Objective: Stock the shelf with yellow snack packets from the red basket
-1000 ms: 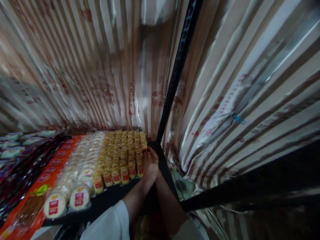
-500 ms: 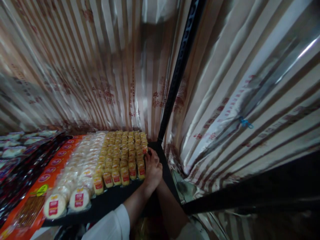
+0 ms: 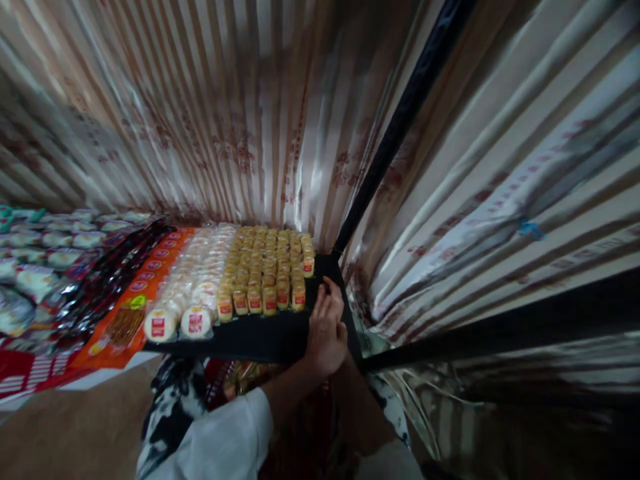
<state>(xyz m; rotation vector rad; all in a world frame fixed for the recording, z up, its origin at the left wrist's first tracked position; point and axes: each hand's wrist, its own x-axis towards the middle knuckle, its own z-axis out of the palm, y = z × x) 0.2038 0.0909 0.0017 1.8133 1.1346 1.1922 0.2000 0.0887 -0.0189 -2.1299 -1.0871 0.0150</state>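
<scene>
My left hand (image 3: 323,333) is held over the black shelf, just right of the yellow snacks. Its fingers point away from me and look stretched out, with nothing visible in them. My right hand (image 3: 342,339) is close against it and mostly covered by it, so its fingers cannot be told apart. Small wrapped yellow cakes (image 3: 267,277) with red labels stand in tight rows left of my hands. The rightmost row is short, ending in a single labelled cake (image 3: 309,267) near the back. Both hands are apart from the cakes.
Left of the cakes lie round white wrapped crackers (image 3: 196,323), an orange snack packet (image 3: 117,330), dark shiny packets (image 3: 113,277) and white packets (image 3: 37,280). A black shelf post (image 3: 390,153) rises at the back right corner of the shelf (image 3: 260,337). Striped plastic sheeting (image 3: 240,120) hangs behind.
My hands have drawn back from the rightmost row of cakes towards me, leaving a gap. The view has shifted, showing more packets at the left and the floor below.
</scene>
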